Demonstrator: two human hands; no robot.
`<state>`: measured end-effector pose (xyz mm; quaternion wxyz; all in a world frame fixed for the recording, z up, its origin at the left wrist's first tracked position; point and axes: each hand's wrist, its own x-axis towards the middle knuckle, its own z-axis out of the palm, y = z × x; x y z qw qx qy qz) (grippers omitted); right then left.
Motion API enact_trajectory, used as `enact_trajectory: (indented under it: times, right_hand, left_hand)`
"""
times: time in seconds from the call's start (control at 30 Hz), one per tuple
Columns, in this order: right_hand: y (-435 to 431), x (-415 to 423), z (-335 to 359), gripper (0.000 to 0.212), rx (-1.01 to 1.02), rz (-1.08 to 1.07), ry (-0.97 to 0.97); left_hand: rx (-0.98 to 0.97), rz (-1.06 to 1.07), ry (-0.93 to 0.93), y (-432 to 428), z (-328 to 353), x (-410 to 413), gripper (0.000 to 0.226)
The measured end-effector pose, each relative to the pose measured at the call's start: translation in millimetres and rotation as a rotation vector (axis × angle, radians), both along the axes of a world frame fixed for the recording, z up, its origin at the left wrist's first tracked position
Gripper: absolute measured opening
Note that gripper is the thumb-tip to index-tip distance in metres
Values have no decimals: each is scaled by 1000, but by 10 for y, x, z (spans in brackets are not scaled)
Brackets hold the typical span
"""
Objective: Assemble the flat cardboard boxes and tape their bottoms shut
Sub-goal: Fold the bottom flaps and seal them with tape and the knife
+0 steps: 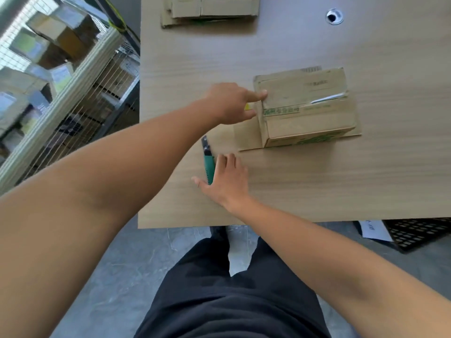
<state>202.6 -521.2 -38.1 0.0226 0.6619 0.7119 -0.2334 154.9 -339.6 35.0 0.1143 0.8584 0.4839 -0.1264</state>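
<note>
Step in hand: taping of the bottom is judged finished or nearly so; a strip of clear tape (327, 100) is seen along the seam of the box (305, 106), puckered towards its right end
Box: set near the middle of the bench (366, 179), taped side up; loose flaps are spread flat on the bench beneath it
Left hand (229, 103): fingers held fairly straight and laid against the left end of the box; nothing is gripped
Right hand (225, 176): spread wide and flat, laid partly over the knife (208, 157); no grip is closed
Knife: green, lying on the bench near the front edge, well apart from the box; whether a blade is out cannot be told
Next move: the tape is likely to be smoothed down, the box set aside, and a fresh flat taken
Flat boxes (210, 8): stacked at the far edge of the bench; untouched
Box contents: hidden; cannot be told
Wire cage (73, 93): left of the bench; cartons are seen inside, blurred
Yellow item (247, 107): mostly hidden behind the left hand; not identified
</note>
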Motion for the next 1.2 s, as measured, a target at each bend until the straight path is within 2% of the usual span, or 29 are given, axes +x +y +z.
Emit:
enact_trajectory:
  times: [0.17,0.23,0.33,0.47,0.63,0.77,0.87,0.97,1.07,1.13,1.2]
  right_hand:
    - [-19,-130,-80,47,9,31,-66]
    - [-21,-42,-10,36,-65,8,-8]
    - [-111,271,182,18,-202,-178,178]
    - [-335,949,584,25,-200,-392,388]
    - [-225,1413,1079,20,189,-628,608]
    - [383,1168,1173,23,395,-666,605]
    - [738,988,1053,25,288,-665,533]
    - [788,950,963,28,113,-617,464]
    - [733,968,925,44,-19,-529,379]
    - [728,974,921,49,-94,-452,321]
    - [749,981,940,52,-125,-419,312]
  left_hand:
    - [-3,-57,-15,39,-49,-38,54]
    - [3,-66,-13,39,-58,-27,54]
    - [25,-80,-1,34,-60,12,55]
    - [-4,-78,-25,60,-33,5,55]
    - [-15,-33,-86,29,-108,-22,54]
    - [41,12,-226,-42,-197,-34,57]
    - [29,115,-313,-115,-245,-75,59]
    - [-53,185,-387,-118,-247,-119,43]
    - [-290,290,-549,-114,-214,-195,24]
    - [-457,351,-677,-114,-185,-254,22]
    - [-493,359,-688,-90,-147,-284,21]
